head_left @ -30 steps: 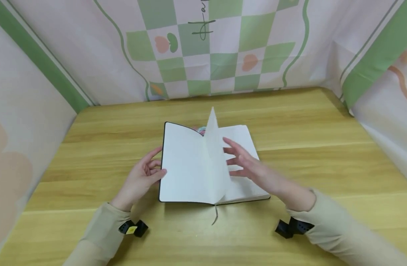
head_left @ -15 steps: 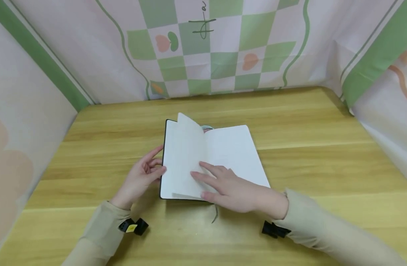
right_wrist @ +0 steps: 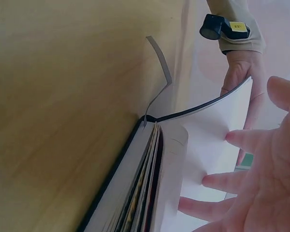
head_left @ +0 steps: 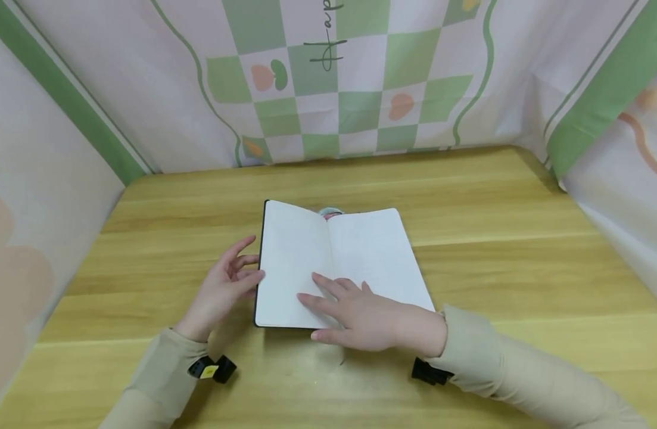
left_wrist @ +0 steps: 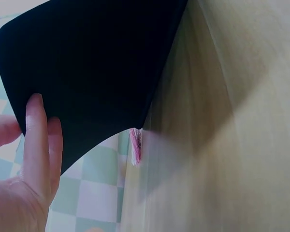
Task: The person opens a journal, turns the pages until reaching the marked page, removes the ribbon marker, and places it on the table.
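Note:
An open notebook [head_left: 287,250] with blank white pages and a black cover [left_wrist: 96,58] lies on the table, its left half raised at a slant. My left hand [head_left: 215,292] holds that half by the outer edge, thumb at the page side and fingers behind the cover. Across the lower part of the left page reaches my right hand [head_left: 368,319], fingers spread and fairly straight. In the right wrist view, fingertips of that hand touch the page. A thin grey ribbon bookmark [right_wrist: 162,70] trails from the bottom of the spine.
The wooden table [head_left: 494,238] extends around the notebook. Behind the notebook's top, a small teal and pink thing [head_left: 330,212] peeks out, mostly hidden. A green-and-white checked curtain [head_left: 317,113] hangs along the table's far edge.
My right hand has swept a standing leaf over from right to left, and it now lies flat against the left side. The left hand stays at the cover's edge.

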Demonstrator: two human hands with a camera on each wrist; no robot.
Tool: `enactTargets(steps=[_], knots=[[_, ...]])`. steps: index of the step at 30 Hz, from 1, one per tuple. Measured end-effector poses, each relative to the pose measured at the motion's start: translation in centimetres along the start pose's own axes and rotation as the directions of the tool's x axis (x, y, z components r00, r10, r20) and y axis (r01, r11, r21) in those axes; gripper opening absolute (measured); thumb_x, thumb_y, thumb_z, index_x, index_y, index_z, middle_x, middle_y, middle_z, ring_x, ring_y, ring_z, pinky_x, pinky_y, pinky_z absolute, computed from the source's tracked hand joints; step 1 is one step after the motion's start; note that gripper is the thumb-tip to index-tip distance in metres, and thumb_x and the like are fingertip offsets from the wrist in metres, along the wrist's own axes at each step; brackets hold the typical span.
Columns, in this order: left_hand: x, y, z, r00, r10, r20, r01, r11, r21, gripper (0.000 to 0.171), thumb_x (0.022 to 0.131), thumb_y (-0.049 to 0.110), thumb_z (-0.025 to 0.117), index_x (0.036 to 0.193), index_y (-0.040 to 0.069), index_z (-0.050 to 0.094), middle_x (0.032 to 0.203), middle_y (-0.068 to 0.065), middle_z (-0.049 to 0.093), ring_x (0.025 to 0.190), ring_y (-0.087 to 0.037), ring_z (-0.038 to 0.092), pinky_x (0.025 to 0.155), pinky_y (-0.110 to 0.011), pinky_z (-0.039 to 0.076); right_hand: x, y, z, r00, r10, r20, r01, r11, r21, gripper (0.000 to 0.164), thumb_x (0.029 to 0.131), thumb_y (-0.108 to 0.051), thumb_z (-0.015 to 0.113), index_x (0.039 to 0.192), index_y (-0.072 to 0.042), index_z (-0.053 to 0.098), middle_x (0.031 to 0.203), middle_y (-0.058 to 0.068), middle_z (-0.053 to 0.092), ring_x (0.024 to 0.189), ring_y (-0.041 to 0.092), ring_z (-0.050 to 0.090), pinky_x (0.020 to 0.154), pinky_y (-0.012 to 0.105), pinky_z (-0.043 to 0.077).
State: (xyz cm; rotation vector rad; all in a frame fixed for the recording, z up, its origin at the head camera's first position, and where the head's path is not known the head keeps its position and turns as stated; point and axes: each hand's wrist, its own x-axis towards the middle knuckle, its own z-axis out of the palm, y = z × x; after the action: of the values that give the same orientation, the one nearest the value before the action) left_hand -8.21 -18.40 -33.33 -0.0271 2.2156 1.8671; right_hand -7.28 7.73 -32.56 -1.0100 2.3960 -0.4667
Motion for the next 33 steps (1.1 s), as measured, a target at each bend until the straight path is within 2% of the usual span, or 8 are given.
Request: enactTargets(steps=[12, 15, 20, 23, 25, 27, 30, 33], knots=[[0.3, -0.1, 0.1, 1.0, 0.009, 0.002, -0.009, 0.999, 0.047, 0.067, 0.091, 0.0, 0.057, 0.149, 0.018, 0.028, 0.13, -0.016, 0.049, 0.09, -0.009, 0.061, 0.077, -0.031, 0.054, -0.3, 0.3, -0.2, 0.999, -0.036, 0.009, 0.036, 0.999, -0.01, 0.057, 0.096, -0.051, 0.043, 0.149, -0.032, 0.03, 0.159, 0.006, 0.011, 0.141, 0.033, 0.022, 0.103, 0.068, 0.022], [0.4, -0.2, 0.0, 1.0, 0.012, 0.008, -0.012, 0.999, 0.044, 0.067, 0.091, -0.001, 0.056, 0.149, 0.016, 0.028, 0.131, -0.017, 0.049, 0.091, -0.01, 0.061, 0.077, -0.03, 0.054, -0.4, 0.6, -0.5, 0.998, -0.062, -0.001, 0.062, 0.998, 0.003, 0.055, 0.097, -0.049, 0.044, 0.147, -0.028, 0.034, 0.158, 0.007, 0.016, 0.141, 0.033, 0.024, 0.107, 0.063, 0.022], [0.5, -0.1, 0.0, 0.999, 0.021, 0.028, -0.022, 1.0, 0.02, 0.067, 0.091, -0.001, 0.056, 0.149, 0.016, 0.027, 0.13, -0.016, 0.049, 0.092, -0.011, 0.063, 0.079, -0.031, 0.054, -0.9, 1.3, -1.3, 0.994, -0.078, -0.074, 0.08, 0.996, 0.034, 0.053, 0.096, -0.045, 0.048, 0.143, -0.021, 0.043, 0.154, 0.008, 0.027, 0.139, 0.029, 0.029, 0.11, 0.047, 0.029], [0.6, 0.0, 0.1, 0.999, 0.026, 0.025, -0.027, 0.999, 0.022, 0.067, 0.091, -0.002, 0.056, 0.149, 0.017, 0.028, 0.129, -0.015, 0.05, 0.091, -0.012, 0.063, 0.077, -0.03, 0.054, -1.2, 1.7, -2.0, 0.985, -0.085, -0.152, 0.087, 0.996, 0.004, 0.051, 0.095, -0.043, 0.051, 0.14, -0.017, 0.047, 0.15, 0.009, 0.035, 0.136, 0.028, 0.035, 0.107, 0.045, 0.034], [0.6, 0.0, 0.2, 0.999, 0.03, 0.024, -0.03, 0.999, 0.023, 0.068, 0.091, -0.002, 0.056, 0.149, 0.016, 0.027, 0.128, -0.014, 0.05, 0.089, -0.012, 0.062, 0.076, -0.028, 0.054, -1.5, 2.1, -2.4, 0.968, -0.106, -0.229, 0.101, 0.994, -0.03, 0.049, 0.095, -0.039, 0.054, 0.136, -0.014, 0.051, 0.145, 0.011, 0.041, 0.133, 0.029, 0.039, 0.105, 0.046, 0.036], [0.5, 0.1, 0.2, 0.999, 0.03, 0.019, -0.03, 0.999, 0.021, 0.068, 0.09, -0.003, 0.056, 0.149, 0.017, 0.028, 0.128, -0.014, 0.05, 0.089, -0.012, 0.062, 0.074, -0.027, 0.054, -1.7, 2.5, -2.9, 0.936, -0.129, -0.327, 0.114, 0.991, -0.065, 0.045, 0.093, -0.033, 0.058, 0.132, -0.01, 0.054, 0.14, 0.014, 0.047, 0.129, 0.031, 0.043, 0.103, 0.047, 0.038], [0.5, 0.0, 0.2, 0.999, 0.028, 0.021, -0.028, 0.999, 0.015, 0.068, 0.09, -0.003, 0.055, 0.149, 0.017, 0.028, 0.127, -0.013, 0.05, 0.088, -0.012, 0.062, 0.073, -0.027, 0.054, -2.1, 3.6, -3.7, 0.862, -0.112, -0.494, 0.09, 0.994, -0.069, 0.042, 0.087, -0.022, 0.066, 0.125, -0.006, 0.058, 0.136, 0.018, 0.048, 0.122, 0.035, 0.046, 0.099, 0.052, 0.039], [0.5, -0.1, 0.2, 0.999, 0.027, 0.027, -0.028, 1.0, 0.01, 0.068, 0.091, -0.004, 0.055, 0.149, 0.016, 0.027, 0.126, -0.013, 0.051, 0.088, -0.012, 0.062, 0.074, -0.028, 0.054, -2.5, 4.7, -4.3, 0.781, 0.007, -0.625, 0.009, 1.0, 0.023, 0.049, 0.082, -0.014, 0.071, 0.127, -0.004, 0.054, 0.142, 0.024, 0.035, 0.122, 0.039, 0.039, 0.095, 0.057, 0.037]])
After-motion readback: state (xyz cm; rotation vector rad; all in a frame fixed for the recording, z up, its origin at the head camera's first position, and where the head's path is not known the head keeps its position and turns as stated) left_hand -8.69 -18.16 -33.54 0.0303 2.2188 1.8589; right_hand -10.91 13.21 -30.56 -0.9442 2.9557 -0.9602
